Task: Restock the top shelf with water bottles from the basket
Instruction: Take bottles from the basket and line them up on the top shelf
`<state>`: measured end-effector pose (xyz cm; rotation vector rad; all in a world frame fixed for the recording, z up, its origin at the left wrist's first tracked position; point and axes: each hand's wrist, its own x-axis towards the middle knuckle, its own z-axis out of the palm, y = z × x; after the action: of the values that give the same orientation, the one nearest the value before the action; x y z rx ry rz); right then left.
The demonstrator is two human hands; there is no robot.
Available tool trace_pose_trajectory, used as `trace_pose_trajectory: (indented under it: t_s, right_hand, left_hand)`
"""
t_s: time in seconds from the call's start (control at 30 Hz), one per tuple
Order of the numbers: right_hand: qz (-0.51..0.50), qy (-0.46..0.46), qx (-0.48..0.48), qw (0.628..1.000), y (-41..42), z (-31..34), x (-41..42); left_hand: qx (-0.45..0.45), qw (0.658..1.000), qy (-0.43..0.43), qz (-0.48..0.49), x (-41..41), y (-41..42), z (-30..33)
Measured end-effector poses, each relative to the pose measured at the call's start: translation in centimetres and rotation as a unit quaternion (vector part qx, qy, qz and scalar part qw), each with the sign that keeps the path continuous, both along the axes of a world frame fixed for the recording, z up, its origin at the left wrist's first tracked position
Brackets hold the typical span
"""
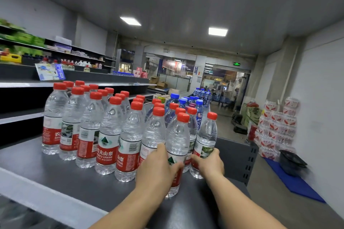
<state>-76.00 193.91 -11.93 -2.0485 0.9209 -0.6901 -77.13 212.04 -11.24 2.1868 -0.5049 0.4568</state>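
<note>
Several clear water bottles with red caps and red labels (108, 135) stand in rows on the grey top shelf (61, 174). My left hand (158, 169) is wrapped around the lower body of a front bottle (176, 141) that stands on the shelf. My right hand (211, 161) grips the base of the rightmost bottle (206, 134), also upright on the shelf near its right end. The basket is not in view.
Blue-capped bottles (183, 101) stand behind the red-capped rows. Empty dark shelves (20, 115) lie to the left. Stacked packs of bottles (277, 126) and a dark bin (291, 161) on a blue mat sit on the floor at right.
</note>
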Motion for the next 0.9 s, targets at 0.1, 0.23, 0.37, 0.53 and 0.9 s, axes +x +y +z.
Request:
trace_pose_trajectory:
  t_s: [0.1, 0.23, 0.37, 0.53, 0.9]
  right_hand:
    - [0.003, 0.021, -0.006, 1.000, 0.1, 0.4, -0.5]
    - [0.065, 0.005, 0.000, 0.998, 0.3, 0.0, -1.7]
    - [0.165, -0.038, 0.034, 0.985, 1.2, -0.3, -2.3]
    - [0.237, -0.081, 0.137, 0.959, 1.1, -1.6, -2.8]
    - [0.189, -0.015, 0.038, 0.981, 2.1, -3.0, -2.9]
  left_hand:
    - [0.004, 1.000, 0.001, -0.008, 0.2, 0.1, 0.0]
    - [0.005, 1.000, -0.001, -0.010, 0.1, 0.3, 0.0]
    - [0.003, 1.000, -0.004, -0.011, 0.2, 0.1, -0.2]
    - [-0.007, 1.000, 0.002, -0.022, 0.1, 0.2, -0.8]
    - [0.004, 1.000, 0.014, -0.025, -0.1, 0.4, -2.1]
